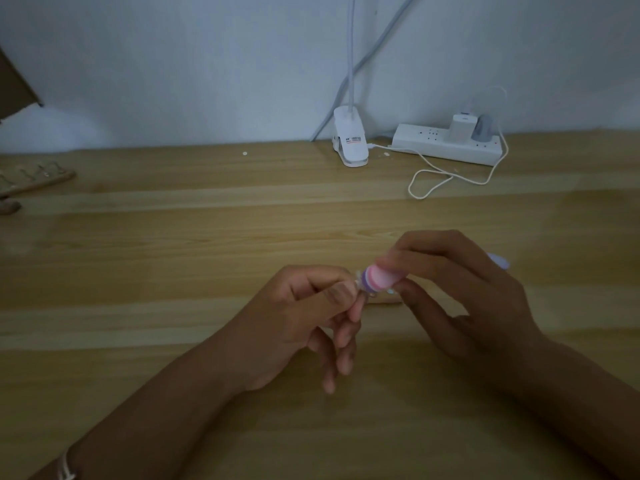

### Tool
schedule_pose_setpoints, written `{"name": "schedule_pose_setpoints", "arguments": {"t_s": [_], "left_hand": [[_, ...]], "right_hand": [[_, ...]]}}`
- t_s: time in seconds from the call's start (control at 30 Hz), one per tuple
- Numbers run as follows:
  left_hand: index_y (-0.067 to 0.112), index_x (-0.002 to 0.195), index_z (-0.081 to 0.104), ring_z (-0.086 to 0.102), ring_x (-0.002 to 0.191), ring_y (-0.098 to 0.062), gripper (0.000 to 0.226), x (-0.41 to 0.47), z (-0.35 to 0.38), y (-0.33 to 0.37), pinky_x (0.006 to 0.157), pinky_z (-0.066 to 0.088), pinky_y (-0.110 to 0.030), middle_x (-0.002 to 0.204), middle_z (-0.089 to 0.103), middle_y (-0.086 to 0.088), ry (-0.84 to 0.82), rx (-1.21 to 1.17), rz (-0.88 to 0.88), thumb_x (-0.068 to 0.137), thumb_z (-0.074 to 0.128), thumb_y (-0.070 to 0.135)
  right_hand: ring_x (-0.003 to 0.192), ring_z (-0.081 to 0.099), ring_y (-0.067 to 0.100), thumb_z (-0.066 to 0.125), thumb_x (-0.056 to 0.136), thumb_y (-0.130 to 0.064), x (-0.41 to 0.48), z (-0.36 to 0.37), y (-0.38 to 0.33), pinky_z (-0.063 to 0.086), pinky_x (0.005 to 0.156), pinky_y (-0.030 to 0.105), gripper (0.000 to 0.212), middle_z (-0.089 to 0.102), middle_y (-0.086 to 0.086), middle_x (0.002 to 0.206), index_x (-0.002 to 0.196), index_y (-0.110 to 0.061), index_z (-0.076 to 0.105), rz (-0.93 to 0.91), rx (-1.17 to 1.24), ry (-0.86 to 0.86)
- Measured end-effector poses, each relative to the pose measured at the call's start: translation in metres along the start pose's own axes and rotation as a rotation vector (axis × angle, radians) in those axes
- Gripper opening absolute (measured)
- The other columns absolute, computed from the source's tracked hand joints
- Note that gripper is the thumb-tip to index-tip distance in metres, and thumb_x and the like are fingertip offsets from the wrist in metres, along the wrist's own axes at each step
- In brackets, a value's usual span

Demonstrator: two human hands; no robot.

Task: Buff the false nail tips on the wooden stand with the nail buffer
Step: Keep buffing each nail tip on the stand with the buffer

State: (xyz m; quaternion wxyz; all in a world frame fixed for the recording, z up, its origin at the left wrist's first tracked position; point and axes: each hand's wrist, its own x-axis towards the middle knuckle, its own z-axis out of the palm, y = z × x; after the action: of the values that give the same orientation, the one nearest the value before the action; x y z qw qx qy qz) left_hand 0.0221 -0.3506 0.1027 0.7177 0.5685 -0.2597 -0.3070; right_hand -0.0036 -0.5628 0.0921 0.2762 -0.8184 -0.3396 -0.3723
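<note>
My right hand grips a pink and purple layered nail buffer, its end pointing left; the far end pokes out behind the hand. My left hand pinches a small clear false nail tip between thumb and forefinger, right against the buffer's end. A thin wooden piece lies on the table just under both hands, mostly hidden. A wooden stand with wire holders lies at the far left edge of the wooden table.
A white clip lamp base stands at the table's back edge. A white power strip with two plugs lies to its right, with a white cable looping forward. A brown object sits at the far left.
</note>
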Motion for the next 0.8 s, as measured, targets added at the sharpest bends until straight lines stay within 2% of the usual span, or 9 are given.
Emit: {"name": "schedule_pose_setpoints", "arguments": {"t_s": [0.1,0.23,0.37,0.5,0.63,0.8], "left_hand": [[0.013,0.073,0.059,0.059,0.047,-0.018,0.024,0.0,0.0,-0.001,0.04,0.048,-0.025,0.059,0.051,-0.005,0.018,0.006,-0.007,0.094,0.052,0.024],[0.013,0.076,0.059,0.059,0.048,-0.018,0.024,0.0,0.0,-0.001,0.041,0.049,-0.025,0.061,0.052,-0.005,0.002,0.024,-0.007,0.094,0.053,0.028],[0.011,0.078,0.063,0.063,0.052,-0.02,0.024,0.001,0.001,-0.003,0.043,0.051,-0.026,0.062,0.057,-0.006,0.022,0.051,-0.005,0.095,0.059,0.028],[0.01,0.079,0.064,0.065,0.055,-0.022,0.023,0.002,0.003,-0.004,0.044,0.052,-0.027,0.065,0.059,-0.007,0.056,0.06,0.01,0.093,0.055,0.026],[0.012,0.078,0.067,0.066,0.055,-0.023,0.019,0.003,0.005,-0.004,0.043,0.052,-0.027,0.064,0.06,-0.007,0.104,0.1,0.039,0.089,0.059,0.024],[0.007,0.081,0.066,0.068,0.062,-0.027,0.022,0.003,0.006,-0.004,0.046,0.055,-0.03,0.067,0.062,-0.011,0.115,0.107,0.048,0.093,0.053,0.02]], "right_hand": [[0.105,0.061,0.011,0.064,0.093,-0.001,-0.001,0.003,-0.004,0.039,0.098,0.015,0.027,0.061,0.003,0.11,0.119,-0.01,0.062,-0.047,0.023,-0.019],[0.102,0.062,0.013,0.066,0.088,0.007,0.0,-0.001,0.002,0.043,0.095,0.018,0.031,0.064,0.008,0.108,0.116,-0.006,0.065,0.025,0.032,-0.016],[0.104,0.061,0.009,0.061,0.095,-0.004,0.001,0.004,-0.008,0.042,0.096,0.016,0.025,0.061,0.004,0.111,0.119,-0.009,0.062,-0.016,0.092,-0.038],[0.099,0.063,0.014,0.068,0.088,0.005,0.002,-0.002,0.001,0.043,0.094,0.016,0.028,0.066,0.01,0.106,0.115,-0.003,0.068,0.053,0.034,-0.029],[0.1,0.064,0.013,0.061,0.094,-0.004,0.001,0.004,-0.009,0.042,0.095,0.016,0.024,0.065,0.009,0.109,0.118,-0.007,0.067,0.001,0.061,-0.045],[0.098,0.065,0.016,0.07,0.086,0.008,0.001,-0.001,0.002,0.046,0.093,0.018,0.029,0.067,0.011,0.106,0.114,-0.002,0.07,0.091,0.045,-0.038]]}}
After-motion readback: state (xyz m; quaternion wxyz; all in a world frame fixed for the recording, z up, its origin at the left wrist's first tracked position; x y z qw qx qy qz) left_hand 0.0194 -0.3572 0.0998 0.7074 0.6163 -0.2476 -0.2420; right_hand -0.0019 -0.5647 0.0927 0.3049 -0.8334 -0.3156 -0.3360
